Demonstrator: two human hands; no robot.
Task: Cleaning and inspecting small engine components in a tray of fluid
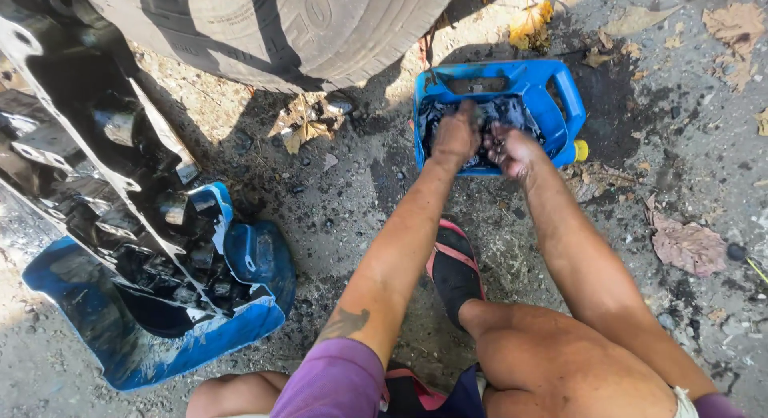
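Hands inside cut-open blue jug (565, 98): left hand (456, 136) clenched over black oily parts (512, 112), right hand (509, 150) loosely grasping some. Risk: oil-slick pieces slipping onto gravel (352, 194) beside jug.

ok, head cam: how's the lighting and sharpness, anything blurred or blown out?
Head view: hard sunlight, bright on the forearms and the gravel ground; deep shadow under the tyre. The wet metal engine part throws glare. The right hand is motion-blurred over the cut-open blue jug; the left hand is sharper. Edges bow slightly from the wide lens.
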